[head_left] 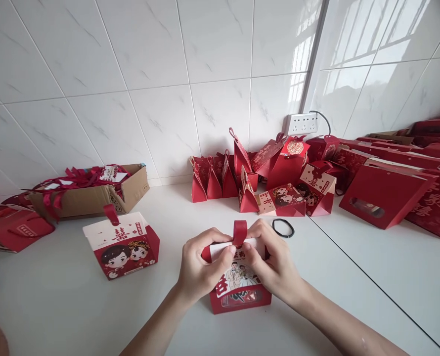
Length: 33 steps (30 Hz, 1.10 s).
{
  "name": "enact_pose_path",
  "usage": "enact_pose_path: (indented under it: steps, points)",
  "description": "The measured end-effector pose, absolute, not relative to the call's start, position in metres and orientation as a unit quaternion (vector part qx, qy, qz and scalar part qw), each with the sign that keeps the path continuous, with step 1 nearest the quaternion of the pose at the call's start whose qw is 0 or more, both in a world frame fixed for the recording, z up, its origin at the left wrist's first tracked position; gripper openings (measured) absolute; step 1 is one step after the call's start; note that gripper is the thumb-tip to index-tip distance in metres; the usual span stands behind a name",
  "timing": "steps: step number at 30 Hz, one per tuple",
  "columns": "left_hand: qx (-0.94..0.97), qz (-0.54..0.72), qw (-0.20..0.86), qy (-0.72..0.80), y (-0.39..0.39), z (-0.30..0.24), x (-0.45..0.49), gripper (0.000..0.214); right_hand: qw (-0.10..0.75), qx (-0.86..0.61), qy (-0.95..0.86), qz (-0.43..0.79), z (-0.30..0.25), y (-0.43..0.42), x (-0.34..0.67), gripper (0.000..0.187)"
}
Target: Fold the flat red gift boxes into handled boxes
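Observation:
A small red gift box (242,307) stands upright on the white table in front of me. Its front carries a cartoon couple and a clear window with something packed inside. From the top edge rises a dark red ribbon loop (240,232). My left hand (207,267) pinches the box's top edge left of the ribbon, thumb in front and fingers behind. On the right side, my right hand (272,259) grips the same edge, its thumb close to the ribbon. To the left stands another gift box (129,259) with two cartoon faces and its own ribbon loop.
A cardboard box (131,188) of red ribbons stands at the left wall, beside a red bag (16,227). Several gift boxes (212,183) cluster at the back; large red bags (386,193) line the right. A black band (283,228) and a power strip (301,123) are nearby.

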State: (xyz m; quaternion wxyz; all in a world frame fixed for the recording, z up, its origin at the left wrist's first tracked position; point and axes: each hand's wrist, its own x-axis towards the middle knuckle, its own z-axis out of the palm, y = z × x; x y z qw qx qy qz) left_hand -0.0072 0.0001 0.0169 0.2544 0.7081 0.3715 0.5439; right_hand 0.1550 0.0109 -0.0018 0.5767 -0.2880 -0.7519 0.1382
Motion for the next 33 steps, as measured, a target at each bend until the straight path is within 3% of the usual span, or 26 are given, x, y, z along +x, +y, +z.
enact_pose_path:
  steps: [2,9,11,15,21,26,33]
  points:
    - [0.696,0.549,0.293,0.358,0.001,0.013,-0.009,0.022,0.578,-0.281,-0.754,0.138,-0.002,0.011,0.155,0.011]
    - [0.618,0.579,0.464,0.261,0.006,0.003,-0.010,0.074,0.580,-0.279,-0.751,0.145,-0.004,0.010,0.156,0.010]
    - [0.640,0.569,0.448,0.256,0.006,0.004,-0.010,0.071,0.582,-0.276,-0.752,0.141,-0.003,0.010,0.157,0.010]
    - [0.688,0.554,0.351,0.310,0.005,0.006,-0.010,0.037,0.583,-0.281,-0.750,0.137,-0.002,0.011,0.156,0.011]
    - [0.605,0.589,0.435,0.314,0.005,-0.001,-0.006,0.073,0.586,-0.279,-0.750,0.130,-0.003,0.010,0.155,0.011]
    - [0.663,0.579,0.384,0.278,0.006,-0.003,-0.009,0.041,0.587,-0.281,-0.747,0.134,-0.003,0.010,0.155,0.011]
    - [0.668,0.586,0.372,0.269,0.005,-0.002,-0.009,0.028,0.592,-0.279,-0.745,0.129,-0.004,0.011,0.155,0.011]
